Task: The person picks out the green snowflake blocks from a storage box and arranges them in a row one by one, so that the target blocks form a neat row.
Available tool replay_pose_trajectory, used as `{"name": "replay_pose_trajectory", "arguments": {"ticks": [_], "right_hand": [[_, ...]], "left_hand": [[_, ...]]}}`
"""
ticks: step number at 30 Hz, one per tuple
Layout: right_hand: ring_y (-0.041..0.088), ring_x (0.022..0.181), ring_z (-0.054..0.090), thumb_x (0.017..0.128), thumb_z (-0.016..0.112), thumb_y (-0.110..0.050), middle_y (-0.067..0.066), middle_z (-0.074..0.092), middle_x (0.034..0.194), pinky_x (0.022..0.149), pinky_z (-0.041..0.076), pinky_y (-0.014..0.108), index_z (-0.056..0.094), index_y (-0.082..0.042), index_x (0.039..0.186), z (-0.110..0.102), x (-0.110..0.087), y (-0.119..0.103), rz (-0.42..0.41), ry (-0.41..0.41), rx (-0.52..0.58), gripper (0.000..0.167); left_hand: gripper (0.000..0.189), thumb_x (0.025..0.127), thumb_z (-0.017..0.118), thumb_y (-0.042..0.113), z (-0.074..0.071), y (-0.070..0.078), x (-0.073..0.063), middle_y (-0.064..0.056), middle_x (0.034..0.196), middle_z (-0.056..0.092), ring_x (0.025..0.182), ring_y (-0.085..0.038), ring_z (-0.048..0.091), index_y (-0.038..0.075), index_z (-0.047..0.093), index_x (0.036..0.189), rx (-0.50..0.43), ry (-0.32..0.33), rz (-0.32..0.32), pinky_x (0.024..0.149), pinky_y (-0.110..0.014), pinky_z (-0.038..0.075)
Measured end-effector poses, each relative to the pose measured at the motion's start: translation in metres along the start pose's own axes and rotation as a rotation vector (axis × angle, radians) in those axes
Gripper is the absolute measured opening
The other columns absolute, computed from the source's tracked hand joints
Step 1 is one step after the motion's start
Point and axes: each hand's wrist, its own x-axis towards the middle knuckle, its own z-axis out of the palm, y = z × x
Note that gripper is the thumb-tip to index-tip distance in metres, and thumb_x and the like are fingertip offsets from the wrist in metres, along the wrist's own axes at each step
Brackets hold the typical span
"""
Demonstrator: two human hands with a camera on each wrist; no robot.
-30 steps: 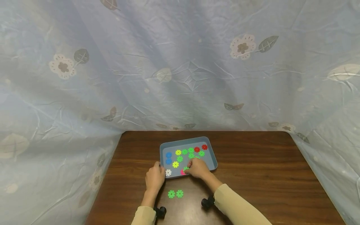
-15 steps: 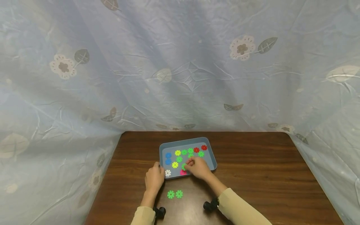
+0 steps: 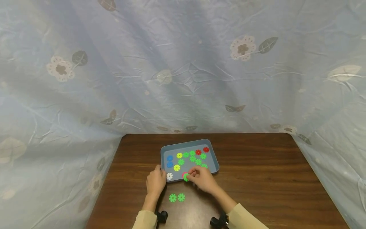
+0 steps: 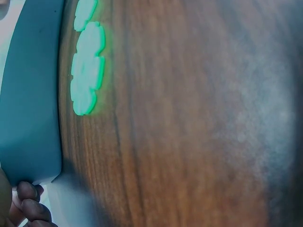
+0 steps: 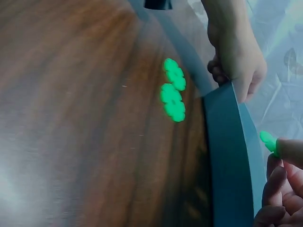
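In the head view, a blue-grey tray holds several small notched plastic snowflake discs. My left hand grips its near left corner; the right wrist view shows the thumb side of that left hand over the rim and curled fingers outside. Between thumb and fingertips, my right hand pinches a green snowflake disc at the tray's near side, overlapping a pink disc. That pinched green disc stands on edge above the rim in the right wrist view.
Two green discs, one left and one right, lie side by side on the wooden table before the tray. Inside it are white, blue, yellow, red and more green discs. A patterned curtain surrounds the table.
My right hand has lifted the green disc from the tray and brought it toward the near rim, uncovering green discs behind. The left hand stays at the corner.
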Motion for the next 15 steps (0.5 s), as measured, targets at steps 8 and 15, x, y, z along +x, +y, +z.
{"name": "replay_pose_trajectory", "arguments": {"ticks": [8, 15], "right_hand": [[0.009, 0.062, 0.060, 0.092, 0.080, -0.024, -0.006, 0.066, 0.079, 0.053, 0.050, 0.026, 0.070, -0.012, 0.094, 0.003, -0.023, 0.012, 0.032, -0.054, 0.015, 0.016], [0.004, 0.061, 0.057, 0.089, 0.082, -0.020, -0.012, 0.065, 0.074, 0.056, 0.047, 0.023, 0.070, -0.018, 0.087, 0.010, -0.036, 0.024, 0.010, -0.108, -0.056, 0.012]], "left_hand": [[0.024, 0.099, 0.062, 0.014, -0.001, 0.001, -0.001, -0.005, 0.062, 0.054, 0.049, -0.022, 0.046, -0.002, 0.069, 0.114, -0.007, -0.006, 0.002, 0.045, -0.039, 0.039], [0.027, 0.100, 0.061, 0.015, -0.002, 0.000, -0.001, -0.003, 0.061, 0.052, 0.049, -0.021, 0.046, -0.003, 0.069, 0.118, -0.015, -0.022, -0.003, 0.045, -0.038, 0.039]]}}
